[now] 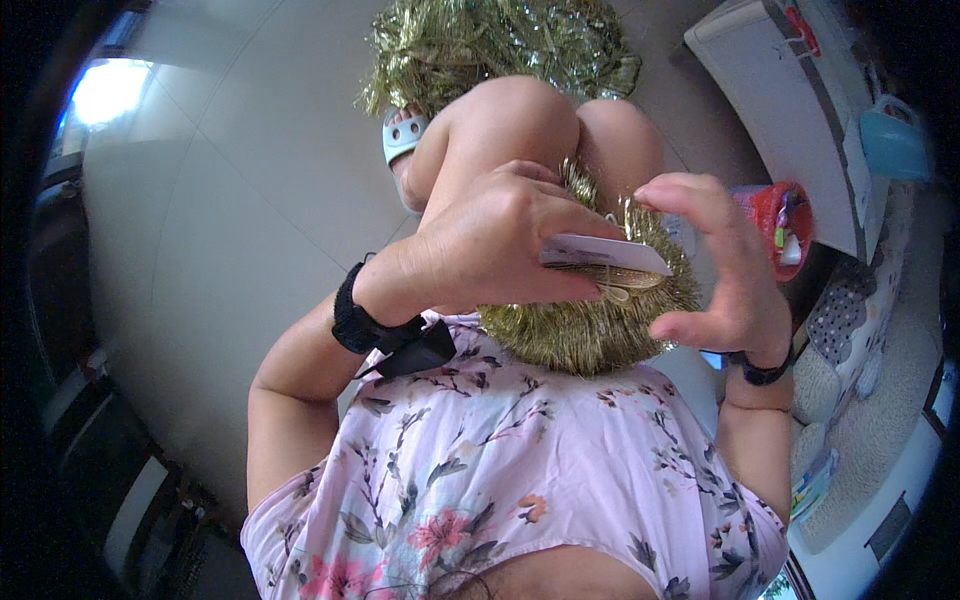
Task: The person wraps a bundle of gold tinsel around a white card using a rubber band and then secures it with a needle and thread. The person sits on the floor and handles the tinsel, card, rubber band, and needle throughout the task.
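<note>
My left hand (495, 232) grips a white printed card (611, 253) together with the flat, folded band of a gold tinsel bundle (592, 337). A thin loop of cord or elastic hangs from the band's end. The bundle's metallic strands fan out below the band, over my lap, and some stick up above it between my hands. To the right, my right hand (727, 262) is raised with thumb and fingers spread in a C shape and holds nothing. Its fingertips are close to the card's free end, apart from it. My left fingertips are partly hidden behind the card and strands.
Beyond my knees a large heap of gold tinsel (495, 45) lies on the tiled floor (225, 150). A red basket (787, 229) with small items stands at right, beside a white cabinet (780, 97). A light-blue plastic container (892, 142) is at far right. My foot wears a pale-blue slipper (405, 133).
</note>
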Motion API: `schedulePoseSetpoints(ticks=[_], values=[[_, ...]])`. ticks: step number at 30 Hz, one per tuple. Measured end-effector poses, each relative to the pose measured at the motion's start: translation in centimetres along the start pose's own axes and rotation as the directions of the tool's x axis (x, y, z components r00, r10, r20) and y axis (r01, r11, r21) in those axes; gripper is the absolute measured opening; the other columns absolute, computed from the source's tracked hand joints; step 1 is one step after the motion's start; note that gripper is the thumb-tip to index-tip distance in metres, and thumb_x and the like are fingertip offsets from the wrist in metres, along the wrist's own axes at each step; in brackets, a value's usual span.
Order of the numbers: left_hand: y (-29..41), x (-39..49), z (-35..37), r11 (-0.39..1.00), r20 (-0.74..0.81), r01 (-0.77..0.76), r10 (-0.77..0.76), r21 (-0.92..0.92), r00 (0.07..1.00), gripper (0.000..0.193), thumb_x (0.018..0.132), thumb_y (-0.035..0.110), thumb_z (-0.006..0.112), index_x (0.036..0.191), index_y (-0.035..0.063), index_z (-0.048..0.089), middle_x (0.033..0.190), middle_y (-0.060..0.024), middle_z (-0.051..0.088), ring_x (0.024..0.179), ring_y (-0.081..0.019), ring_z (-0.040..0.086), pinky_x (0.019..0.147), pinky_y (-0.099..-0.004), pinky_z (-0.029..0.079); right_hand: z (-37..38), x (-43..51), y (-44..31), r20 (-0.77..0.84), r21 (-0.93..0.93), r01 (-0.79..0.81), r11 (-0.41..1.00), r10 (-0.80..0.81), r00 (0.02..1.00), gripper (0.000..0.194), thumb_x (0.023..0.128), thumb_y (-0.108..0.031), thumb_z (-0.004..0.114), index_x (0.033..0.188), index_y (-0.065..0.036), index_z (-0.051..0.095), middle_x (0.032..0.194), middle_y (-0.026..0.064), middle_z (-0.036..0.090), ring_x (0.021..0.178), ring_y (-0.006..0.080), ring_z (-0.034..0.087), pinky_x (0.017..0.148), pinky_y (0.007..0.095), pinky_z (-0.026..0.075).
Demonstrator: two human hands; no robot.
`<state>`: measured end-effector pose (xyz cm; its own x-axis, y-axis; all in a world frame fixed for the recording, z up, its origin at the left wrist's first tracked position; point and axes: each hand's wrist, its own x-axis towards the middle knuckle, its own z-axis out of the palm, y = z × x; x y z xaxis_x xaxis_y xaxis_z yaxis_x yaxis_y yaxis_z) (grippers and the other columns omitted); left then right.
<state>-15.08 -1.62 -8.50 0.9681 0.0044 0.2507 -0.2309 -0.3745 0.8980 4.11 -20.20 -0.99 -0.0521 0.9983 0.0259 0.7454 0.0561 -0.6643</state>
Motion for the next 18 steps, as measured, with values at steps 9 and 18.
schedulePoseSetpoints(ticks=[9, 18], values=[[-0.9, 0.8, 1.6, 0.981, -0.017, 0.168, -0.170, -0.101, 0.985, 0.048, 0.071, 0.018, 0.090, 0.114, 0.0043, 0.074, 0.097, -0.0129, 0.074, 0.090, -0.0270, 0.070, 0.085, -0.0379, 0.054, 6.4, -2.9, 0.8, -0.191, 0.355, -0.191, 0.915, 0.271, 0.943, 0.093, 0.084, -0.046, 0.080, 0.150, 0.003, 0.037, 0.120, 0.0160, 0.063, 0.104, 0.0263, 0.065, 0.091, 0.0372, 0.051], [-0.9, 0.0, 0.6, 0.944, -0.084, 0.310, -0.320, -0.116, 0.944, 0.044, 0.073, 0.024, 0.090, 0.106, -0.0002, 0.074, 0.090, -0.0120, 0.076, 0.081, -0.0175, 0.071, 0.074, -0.0319, 0.057, 6.4, -0.8, 2.1, -0.234, 0.325, -0.175, 0.929, 0.259, 0.937, 0.050, 0.092, -0.025, 0.075, 0.130, 0.002, 0.058, 0.117, 0.0157, 0.069, 0.100, 0.0226, 0.067, 0.086, 0.0340, 0.053]])
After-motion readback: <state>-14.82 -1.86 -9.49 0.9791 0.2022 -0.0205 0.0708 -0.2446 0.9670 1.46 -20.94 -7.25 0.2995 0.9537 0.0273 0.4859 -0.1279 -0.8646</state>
